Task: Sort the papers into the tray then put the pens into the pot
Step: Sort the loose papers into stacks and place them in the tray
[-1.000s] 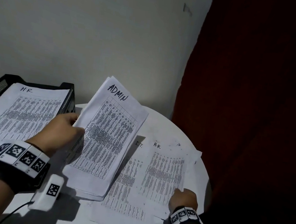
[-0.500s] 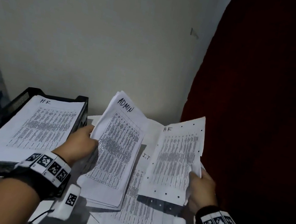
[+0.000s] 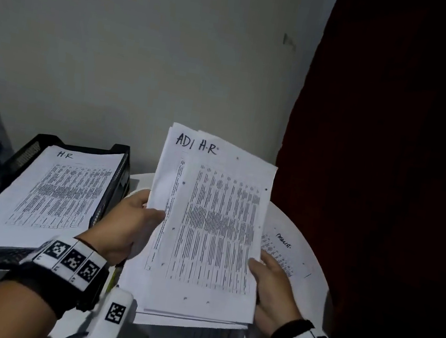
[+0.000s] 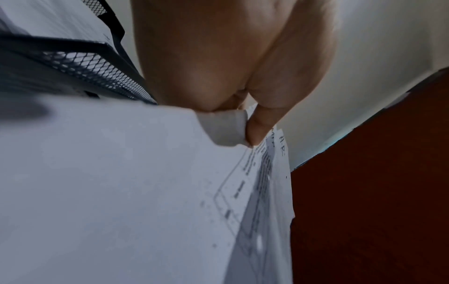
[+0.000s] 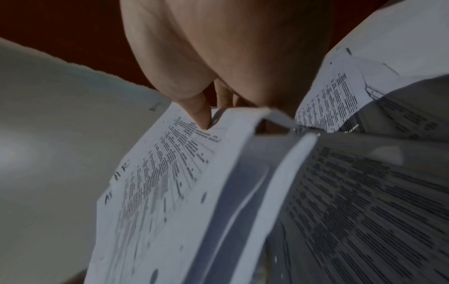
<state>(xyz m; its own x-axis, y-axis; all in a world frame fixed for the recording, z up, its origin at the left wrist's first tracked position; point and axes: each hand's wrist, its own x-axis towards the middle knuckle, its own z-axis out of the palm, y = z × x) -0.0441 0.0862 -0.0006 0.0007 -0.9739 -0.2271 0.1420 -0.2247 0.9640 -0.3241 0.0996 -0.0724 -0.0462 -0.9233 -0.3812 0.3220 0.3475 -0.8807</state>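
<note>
Both hands hold one stack of printed papers [image 3: 206, 233] up over the round white table [image 3: 315, 258]. The top sheet is marked "H.R" [image 3: 222, 226]; under it a sheet starting "AD" [image 3: 168, 178] shows at the left. My left hand [image 3: 133, 222] grips the stack's left edge, thumb on top [image 4: 257, 132]. My right hand [image 3: 268, 285] pinches the lower right edge, thumb on the printed face [image 5: 199, 113]. A black mesh tray [image 3: 115, 181] at the left holds a sheet marked "H.R" [image 3: 50, 195]. No pens or pot are in view.
Another printed sheet [image 3: 281, 253] lies on the table to the right of the stack, and more papers [image 3: 191, 335] lie under it near me. A pale wall stands behind; a dark red curtain [image 3: 390, 165] fills the right side.
My right hand lifted the "H.R" sheet off the table and brought it left onto the "ADMIN" stack held by my left hand. The stack now stands higher.
</note>
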